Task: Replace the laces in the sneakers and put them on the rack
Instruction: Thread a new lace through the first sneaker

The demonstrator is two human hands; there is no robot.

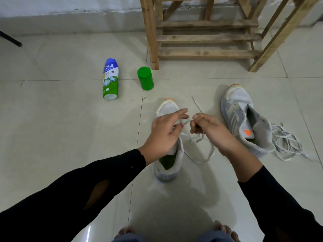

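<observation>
We have one view only: head-worn, wide-angle, facing forward and steeply down at the floor [61, 137]. Left hand [164, 135] and right hand [213, 131] sit close, mid-frame; feet [125, 232] at bottom edge, rack [150, 41] and wall [70, 6] up top. We see the lens bending lines near the edges.

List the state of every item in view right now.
Near sneaker: upright on the floor, partly laced.
Lace: pinched by left hand and right hand, its slack looping on the floor.
Far sneaker: on the floor, no lace in its eyelets.
Spare laces: loose heap beside far sneaker.
Bottle: lying on its side.
Green container: standing.
Rack: no sneaker on it.
</observation>
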